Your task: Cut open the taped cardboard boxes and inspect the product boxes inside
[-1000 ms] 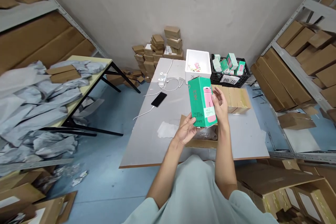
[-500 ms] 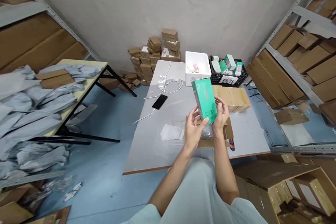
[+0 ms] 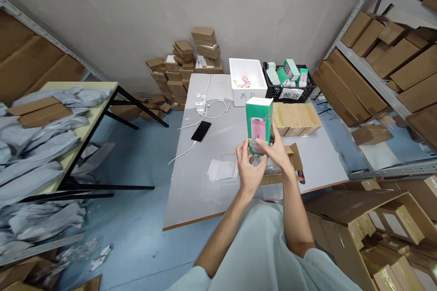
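Between my two hands, above the table, a green product box (image 3: 253, 116) stands upright with a pink picture on its front and a white top. My left hand (image 3: 250, 166) grips its lower left part. My right hand (image 3: 278, 150) is closed on its lower right, the thumb across the front. Below my hands lies an opened cardboard box (image 3: 294, 157) with clear plastic wrap (image 3: 272, 168) in it, partly hidden by my hands. A red and black box cutter (image 3: 301, 176) is beside it on the right.
On the grey table (image 3: 191, 191) are a phone (image 3: 201, 131) on a cable, white chargers (image 3: 201, 103) and a white paper (image 3: 222, 169). At the back stand a white bin (image 3: 248, 93), a black crate (image 3: 290, 94) of green boxes, and a row of cardboard boxes (image 3: 297, 119).
The green box has turned so its pink-picture face and white top show, where a plain green face with text showed before. My right thumb now lies across its front. The view has shifted slightly.
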A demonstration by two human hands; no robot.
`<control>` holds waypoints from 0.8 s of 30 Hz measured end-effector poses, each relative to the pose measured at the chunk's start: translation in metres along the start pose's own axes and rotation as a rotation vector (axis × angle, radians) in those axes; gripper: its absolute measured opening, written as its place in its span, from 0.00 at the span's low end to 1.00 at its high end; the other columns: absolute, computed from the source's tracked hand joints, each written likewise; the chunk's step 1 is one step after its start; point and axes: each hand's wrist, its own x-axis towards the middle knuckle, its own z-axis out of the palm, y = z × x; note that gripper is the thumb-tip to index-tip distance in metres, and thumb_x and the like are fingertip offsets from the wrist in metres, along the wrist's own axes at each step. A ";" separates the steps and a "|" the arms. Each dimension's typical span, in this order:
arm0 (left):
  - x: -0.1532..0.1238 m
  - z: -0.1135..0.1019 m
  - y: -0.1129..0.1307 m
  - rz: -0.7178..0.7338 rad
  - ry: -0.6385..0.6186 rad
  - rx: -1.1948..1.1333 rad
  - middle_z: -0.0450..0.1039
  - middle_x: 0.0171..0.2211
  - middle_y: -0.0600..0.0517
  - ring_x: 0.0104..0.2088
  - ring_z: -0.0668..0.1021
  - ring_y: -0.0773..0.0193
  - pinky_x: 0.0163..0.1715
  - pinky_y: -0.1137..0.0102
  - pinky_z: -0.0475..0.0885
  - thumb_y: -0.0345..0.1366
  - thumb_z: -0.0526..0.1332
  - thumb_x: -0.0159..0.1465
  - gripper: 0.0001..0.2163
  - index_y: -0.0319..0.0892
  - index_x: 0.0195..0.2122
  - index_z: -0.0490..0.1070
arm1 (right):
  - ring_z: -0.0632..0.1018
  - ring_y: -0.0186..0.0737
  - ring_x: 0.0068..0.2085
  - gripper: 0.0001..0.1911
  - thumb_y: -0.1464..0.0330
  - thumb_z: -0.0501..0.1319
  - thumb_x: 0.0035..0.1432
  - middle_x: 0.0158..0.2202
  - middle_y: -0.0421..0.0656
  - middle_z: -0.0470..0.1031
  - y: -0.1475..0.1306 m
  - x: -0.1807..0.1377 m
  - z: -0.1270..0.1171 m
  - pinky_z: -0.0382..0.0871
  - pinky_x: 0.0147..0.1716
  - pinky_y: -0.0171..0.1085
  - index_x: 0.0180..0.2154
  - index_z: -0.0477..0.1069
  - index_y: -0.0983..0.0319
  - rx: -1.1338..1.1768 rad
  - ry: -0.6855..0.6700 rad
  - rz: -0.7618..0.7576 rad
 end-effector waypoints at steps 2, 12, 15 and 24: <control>0.004 -0.003 0.003 0.018 -0.031 -0.042 0.73 0.65 0.41 0.68 0.80 0.46 0.65 0.57 0.82 0.48 0.74 0.70 0.27 0.49 0.68 0.76 | 0.80 0.55 0.70 0.50 0.39 0.72 0.63 0.72 0.51 0.78 0.001 0.003 -0.004 0.78 0.70 0.52 0.77 0.66 0.55 0.128 0.002 0.040; 0.018 0.025 0.003 -0.408 -0.060 -0.449 0.86 0.52 0.43 0.54 0.87 0.50 0.56 0.60 0.83 0.53 0.86 0.52 0.42 0.41 0.64 0.76 | 0.86 0.58 0.60 0.42 0.39 0.78 0.55 0.56 0.48 0.88 0.023 0.016 -0.029 0.85 0.59 0.52 0.62 0.81 0.55 0.540 -0.040 0.271; 0.015 0.040 0.007 -0.418 -0.044 -0.444 0.87 0.44 0.47 0.47 0.88 0.55 0.54 0.62 0.82 0.50 0.86 0.52 0.40 0.40 0.62 0.77 | 0.86 0.58 0.59 0.43 0.37 0.77 0.56 0.56 0.48 0.88 0.029 0.020 -0.046 0.84 0.60 0.52 0.63 0.81 0.55 0.486 -0.052 0.233; 0.001 0.083 0.004 -0.220 0.176 -0.223 0.85 0.51 0.43 0.53 0.89 0.52 0.60 0.58 0.83 0.39 0.87 0.48 0.40 0.44 0.60 0.73 | 0.87 0.52 0.56 0.61 0.41 0.79 0.58 0.62 0.51 0.84 0.044 0.033 -0.087 0.84 0.60 0.52 0.82 0.58 0.51 0.281 -0.001 0.029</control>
